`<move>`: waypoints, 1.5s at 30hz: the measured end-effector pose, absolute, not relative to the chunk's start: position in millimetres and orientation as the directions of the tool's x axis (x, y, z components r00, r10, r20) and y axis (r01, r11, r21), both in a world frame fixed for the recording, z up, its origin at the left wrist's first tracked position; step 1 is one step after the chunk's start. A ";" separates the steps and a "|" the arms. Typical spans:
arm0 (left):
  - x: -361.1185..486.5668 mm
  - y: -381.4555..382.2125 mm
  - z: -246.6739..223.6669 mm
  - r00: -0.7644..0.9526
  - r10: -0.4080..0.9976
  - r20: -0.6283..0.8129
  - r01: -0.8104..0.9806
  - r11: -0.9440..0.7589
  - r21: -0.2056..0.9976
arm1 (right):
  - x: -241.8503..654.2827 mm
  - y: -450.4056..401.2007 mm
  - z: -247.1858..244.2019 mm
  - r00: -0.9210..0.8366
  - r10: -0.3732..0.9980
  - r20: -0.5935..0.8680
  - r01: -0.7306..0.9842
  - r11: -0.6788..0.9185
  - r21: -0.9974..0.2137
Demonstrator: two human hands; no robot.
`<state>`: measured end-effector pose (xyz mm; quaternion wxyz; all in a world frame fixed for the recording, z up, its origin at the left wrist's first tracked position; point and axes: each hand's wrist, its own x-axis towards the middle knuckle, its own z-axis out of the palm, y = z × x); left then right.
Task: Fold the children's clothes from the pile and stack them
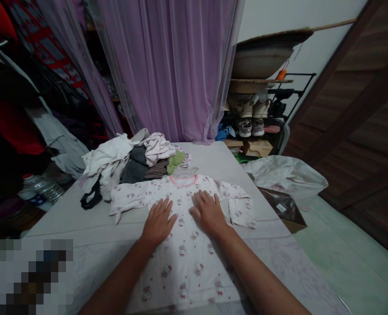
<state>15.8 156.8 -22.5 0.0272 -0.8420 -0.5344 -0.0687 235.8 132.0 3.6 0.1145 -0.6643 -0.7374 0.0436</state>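
Observation:
A white long-sleeved child's shirt (187,245) with a small cat-face print and a pink collar lies spread on the bed, its neck away from me. My left hand (159,222) rests flat on the chest at the left, fingers stretched out. On the right side of the chest, my right hand (208,211) also lies flat with its fingers extended. Neither hand grips anything. The left sleeve reaches outward, and the right sleeve bends down near its cuff. Beyond the left sleeve sits a heap of crumpled clothes (136,159) in white, grey, pink and green.
The bed (273,249) has a pale sheet. A purple curtain (177,65) hangs behind it. To the right stand a rack with shoes (251,127), a clear plastic bag (286,173) and an open cardboard box (295,223). Plastic bottles (43,188) are at the left.

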 end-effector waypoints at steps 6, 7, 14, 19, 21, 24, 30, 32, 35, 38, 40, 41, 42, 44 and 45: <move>1.4 136.2 -23.8 0.377 0.920 0.106 0.924 -0.381 0.026 | 254.6 103.9 5.2 -0.057 0.989 0.137 0.968 0.088 -0.234; 1.5 136.4 -22.8 0.362 0.926 0.105 0.930 -0.367 0.028 | 263.0 103.3 9.4 0.000 0.987 0.164 0.970 0.039 -0.238; 6.6 120.1 -23.2 0.318 0.942 0.104 0.946 -0.323 0.030 | 345.4 87.1 28.2 0.554 0.816 0.164 0.832 -0.535 -0.148; 10.5 110.3 -23.7 0.378 0.921 0.092 0.920 -0.385 0.073 | 367.9 88.8 27.9 0.510 0.858 0.059 0.855 -0.499 -0.142; 10.8 109.2 -24.1 0.403 0.908 0.117 0.907 -0.413 0.083 | 371.7 94.1 29.6 0.529 0.847 0.054 0.839 -0.512 -0.186; 10.6 108.6 -24.4 0.409 0.905 0.121 0.904 -0.419 0.079 | 383.6 102.2 34.8 0.624 0.779 0.062 0.767 -0.595 -0.239; 14.5 107.5 -21.8 0.400 0.915 0.056 0.915 -0.402 0.038 | 391.5 105.8 42.0 0.566 0.809 0.155 0.816 -0.524 -0.243; 16.3 107.1 -20.2 0.397 0.917 0.038 0.917 -0.398 0.029 | 374.5 99.0 39.7 0.495 0.834 0.245 0.861 -0.432 -0.267; 17.8 106.4 -17.3 0.397 0.917 0.026 0.917 -0.398 0.024 | 337.5 80.0 33.3 0.435 0.878 0.201 0.873 -0.356 -0.333; 17.7 105.1 -14.1 0.402 0.915 0.027 0.915 -0.403 0.027 | 305.3 57.8 28.7 0.399 0.917 0.016 0.867 -0.372 -0.332; 16.6 102.9 -12.4 0.409 0.912 0.028 0.912 -0.410 0.035 | 292.0 46.1 28.4 0.383 0.923 -0.030 0.872 -0.373 -0.317; 15.7 101.2 -12.0 0.414 0.910 0.028 0.909 -0.415 0.039 | 287.4 41.6 28.8 0.385 0.922 -0.040 0.872 -0.378 -0.310; 14.5 98.9 -11.8 0.421 0.907 0.027 0.906 -0.421 0.043 | 283.8 38.0 29.3 0.388 0.920 -0.051 0.872 -0.385 -0.302; 11.2 92.8 -12.7 0.435 0.900 0.033 0.898 -0.436 0.049 | 278.2 32.8 29.4 0.377 0.924 -0.065 0.882 -0.380 -0.278; 9.1 89.2 -13.6 0.441 0.896 0.041 0.895 -0.443 0.051 | 275.9 30.8 28.6 0.361 0.930 -0.066 0.893 -0.365 -0.264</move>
